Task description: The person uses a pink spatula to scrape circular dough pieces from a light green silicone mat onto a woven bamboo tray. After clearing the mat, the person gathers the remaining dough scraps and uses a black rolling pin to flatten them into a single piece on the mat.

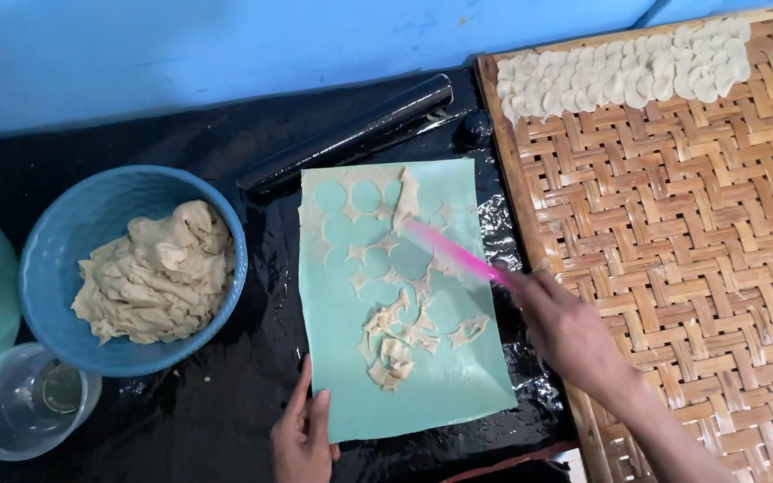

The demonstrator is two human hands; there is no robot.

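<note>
Right hand: My right hand [565, 326] is closed around a thin pink stick [458, 255]. I hold the stick by its near end. The far end looks blurry, so I cannot tell its exact shape.

Pink stick: It points up and to the left from my grip. Its tip lies over the dough scraps on the green sheet.

Left hand: My left hand [301, 434] lies flat and holds nothing. Its fingers press on the near left edge of the green sheet [445, 380].

Dough scraps: Thin, pale dough scraps [395, 344] lie on the sheet, between my two hands. Round holes are cut in the dough, and the green shows through them.

Left of my hands: A blue bowl [69, 233] is full of crumpled dough [158, 282]. A clear plastic cup [24, 402] sits just beside the bowl, on the near side.

Past the sheet: A black rolling pin [351, 134] lies just beyond the sheet's far edge, on the black plastic cover [199, 411].

Right of my grip: A woven bamboo tray [709, 233] lies under my right arm. Small round dough pieces [624, 72] sit in rows at its far end, well apart from my hand.
</note>
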